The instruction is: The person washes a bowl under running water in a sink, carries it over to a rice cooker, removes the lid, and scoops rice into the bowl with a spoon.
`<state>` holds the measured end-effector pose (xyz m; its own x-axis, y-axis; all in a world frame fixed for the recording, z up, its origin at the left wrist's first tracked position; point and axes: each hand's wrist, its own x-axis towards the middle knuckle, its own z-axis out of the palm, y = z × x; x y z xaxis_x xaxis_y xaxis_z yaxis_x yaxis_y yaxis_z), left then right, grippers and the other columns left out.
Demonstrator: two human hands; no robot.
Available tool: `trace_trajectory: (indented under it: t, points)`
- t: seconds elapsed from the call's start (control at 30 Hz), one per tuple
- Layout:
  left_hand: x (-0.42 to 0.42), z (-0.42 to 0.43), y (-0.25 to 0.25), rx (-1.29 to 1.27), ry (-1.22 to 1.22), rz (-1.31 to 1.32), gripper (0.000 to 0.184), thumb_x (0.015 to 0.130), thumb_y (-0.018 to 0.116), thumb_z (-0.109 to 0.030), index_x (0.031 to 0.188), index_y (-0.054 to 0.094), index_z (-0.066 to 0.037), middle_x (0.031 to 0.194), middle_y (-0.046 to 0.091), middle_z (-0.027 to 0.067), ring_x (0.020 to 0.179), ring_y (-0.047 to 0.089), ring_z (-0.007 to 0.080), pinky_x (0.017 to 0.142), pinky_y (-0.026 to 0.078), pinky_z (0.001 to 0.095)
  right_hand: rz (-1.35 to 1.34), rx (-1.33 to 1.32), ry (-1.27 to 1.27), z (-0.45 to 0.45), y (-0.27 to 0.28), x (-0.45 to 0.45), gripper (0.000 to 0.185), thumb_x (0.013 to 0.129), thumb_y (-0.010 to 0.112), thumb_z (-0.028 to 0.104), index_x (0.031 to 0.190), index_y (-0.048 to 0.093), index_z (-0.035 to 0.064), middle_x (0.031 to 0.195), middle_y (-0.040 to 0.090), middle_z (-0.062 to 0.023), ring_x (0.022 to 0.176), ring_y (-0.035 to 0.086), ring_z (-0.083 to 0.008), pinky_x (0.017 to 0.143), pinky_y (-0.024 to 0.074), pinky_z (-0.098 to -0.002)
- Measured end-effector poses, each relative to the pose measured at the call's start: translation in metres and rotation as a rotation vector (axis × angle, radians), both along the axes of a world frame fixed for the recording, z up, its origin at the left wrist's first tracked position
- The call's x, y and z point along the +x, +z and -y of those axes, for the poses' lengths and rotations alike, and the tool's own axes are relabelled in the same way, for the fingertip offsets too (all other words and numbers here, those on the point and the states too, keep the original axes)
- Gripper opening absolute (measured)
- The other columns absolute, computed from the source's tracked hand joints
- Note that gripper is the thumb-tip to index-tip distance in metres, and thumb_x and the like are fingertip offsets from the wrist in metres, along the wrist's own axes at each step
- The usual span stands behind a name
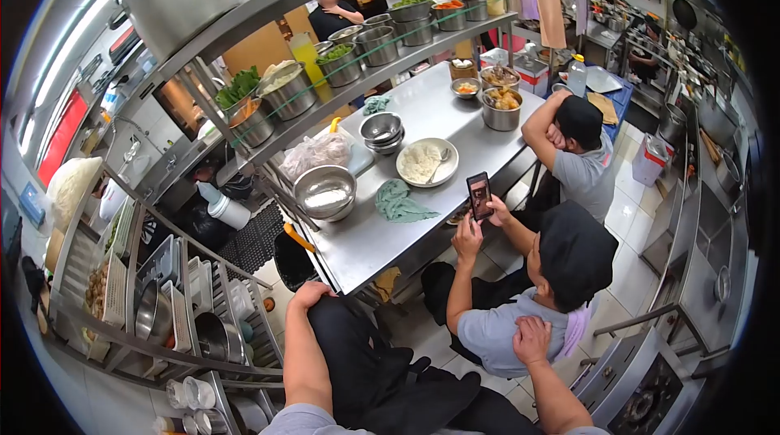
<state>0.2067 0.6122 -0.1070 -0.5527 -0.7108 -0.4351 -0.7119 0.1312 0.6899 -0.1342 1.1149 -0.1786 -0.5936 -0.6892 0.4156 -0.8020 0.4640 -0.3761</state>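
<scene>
From afar I see L grip (313, 295) on a blk-clad knee (335, 325), can't tell finger spread; R grip (532, 339) lies unclenched, fingers bent, on shirt (487, 337) of co-worker (512, 313): lt grey, short-sleeved, creased. Lilac cloth (579, 326) just beside R grip; steel counter (366, 252) beyond L grip.

Black clothing on the lap (349, 358): it is covering the wearer's bent legs, folding loosely and blending into one dark mass, so trousers and apron are not showing apart.
At the knee: the cloth is curving over the raised leg, and the left hand (313, 295) is resting on top of it.
Grey shirt (491, 336): it is covering the back and shoulders of the neighbouring seated person, ending in short sleeves and creasing lightly near the arm.
At the upper back: the right hand (532, 340) is lying on the shirt, fingers spreading across the fabric.
</scene>
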Motion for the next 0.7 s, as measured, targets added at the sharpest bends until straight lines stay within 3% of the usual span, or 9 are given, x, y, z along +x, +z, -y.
trace_trajectory:
  t: [0.2, 0.33, 0.5, 0.7]
  points:
    - [-0.006, 0.007, -0.011, 0.026, 0.039, -0.027, 0.027, 0.083, 0.058, -0.021, 0.080, 0.075, 0.000, 0.081, 0.074, 0.0084, 0.079, 0.066, 0.0168, 0.078, 0.050, 0.0303, -0.019, -0.005, -0.022, -0.002, 0.001, -0.002, 0.020, 0.070, 0.063, 0.012, 0.089, 0.064, 0.0128, 0.094, 0.065, 0.0010, 0.098, 0.060, -0.0190, 0.083, 0.0383, -0.0398]
    - [-0.004, 0.022, -0.029, 0.001, -0.068, -0.079, 0.029, 0.087, 0.056, -0.018, 0.082, 0.074, 0.004, 0.081, 0.074, 0.0113, 0.078, 0.068, 0.0182, 0.079, 0.051, 0.0313, -0.041, 0.014, -0.084, -0.004, -0.003, -0.005, 0.021, 0.069, 0.064, 0.014, 0.091, 0.064, 0.0139, 0.096, 0.064, 0.0022, 0.099, 0.060, -0.0184, 0.083, 0.0388, -0.0394]
    - [-0.022, 0.005, -0.014, -0.026, -0.036, -0.026, 0.028, 0.086, 0.055, -0.018, 0.079, 0.073, 0.003, 0.081, 0.074, 0.0101, 0.075, 0.067, 0.0173, 0.074, 0.050, 0.0294, -0.049, 0.015, -0.044, -0.010, 0.003, -0.004, 0.020, 0.070, 0.063, 0.013, 0.091, 0.065, 0.0140, 0.097, 0.066, 0.0034, 0.099, 0.061, -0.0159, 0.081, 0.0386, -0.0388]
    - [-0.028, 0.004, -0.019, 0.117, 0.013, -0.148, 0.022, 0.090, 0.055, -0.014, 0.085, 0.069, 0.002, 0.079, 0.070, 0.0096, 0.072, 0.066, 0.0181, 0.072, 0.051, 0.0281, -0.061, 0.006, -0.053, -0.009, 0.003, -0.005, 0.020, 0.071, 0.063, 0.014, 0.090, 0.066, 0.0136, 0.098, 0.067, 0.0042, 0.099, 0.061, -0.0143, 0.082, 0.0385, -0.0371]
